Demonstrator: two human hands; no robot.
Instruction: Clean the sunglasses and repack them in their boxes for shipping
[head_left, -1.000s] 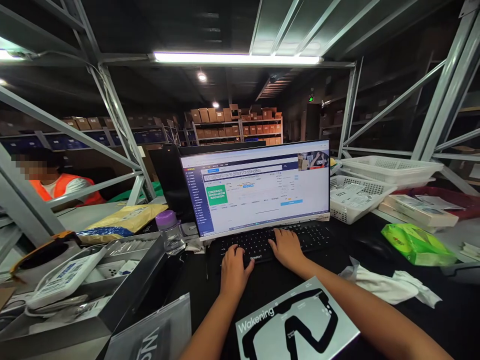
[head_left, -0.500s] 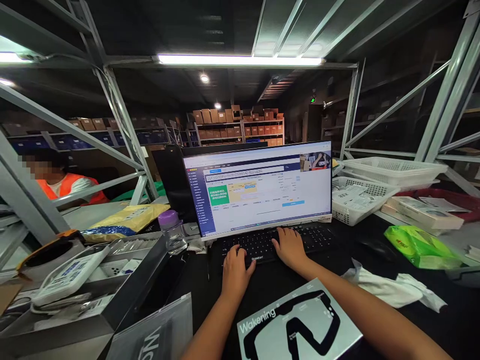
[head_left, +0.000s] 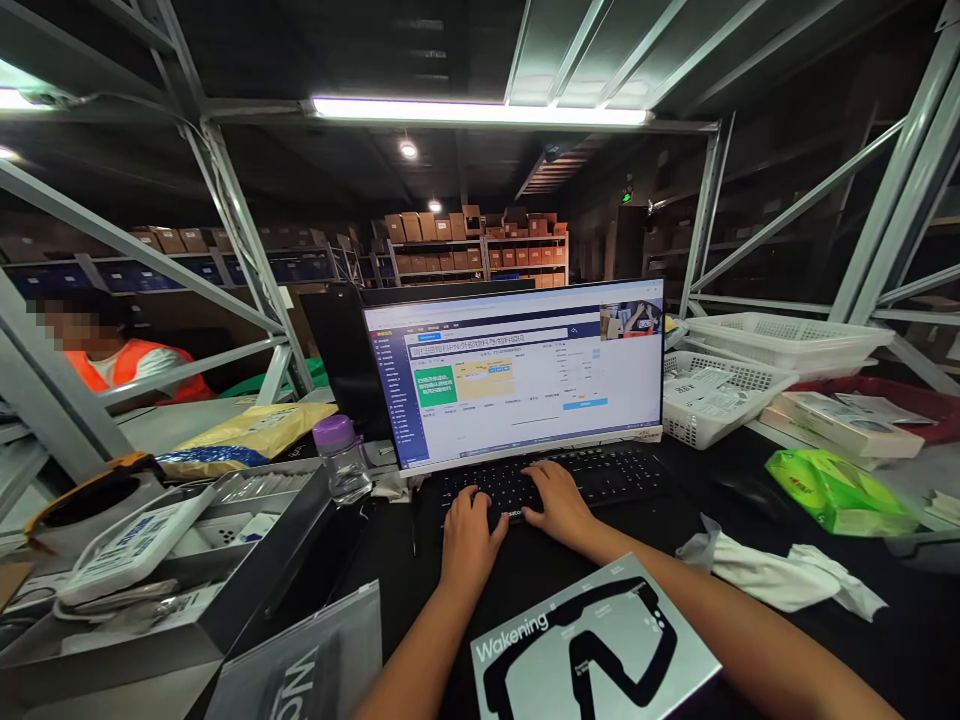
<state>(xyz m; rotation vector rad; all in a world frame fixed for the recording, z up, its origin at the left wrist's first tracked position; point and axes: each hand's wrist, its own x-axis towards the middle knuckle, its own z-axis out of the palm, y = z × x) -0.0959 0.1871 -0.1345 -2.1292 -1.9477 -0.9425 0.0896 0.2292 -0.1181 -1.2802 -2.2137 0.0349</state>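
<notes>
Both of my hands rest on a black keyboard (head_left: 615,474) below a lit monitor (head_left: 517,420). My left hand (head_left: 469,535) lies over the keyboard's left end with its fingers spread, holding nothing. Over the middle keys, my right hand (head_left: 559,505) is open too, fingers stretched forward and thumb out to the left. Between my forearms sits a pale box marked "Wakening" (head_left: 544,690) with a black goggle-like outline printed on it. A clear zip bag (head_left: 337,640) lies left of my left forearm.
Left stand a purple-lidded bottle (head_left: 349,470), a grey box of packaged items (head_left: 247,585) and a yellow parcel (head_left: 255,432). Right are a black mouse (head_left: 754,495), crumpled white tissue (head_left: 780,575), a green pack (head_left: 840,490) and white baskets (head_left: 701,430). A person in an orange vest (head_left: 135,362) is far left.
My right hand has shifted left along the keyboard, closer to my left hand. My left hand stays at about the same keys. The view has tilted slightly.
</notes>
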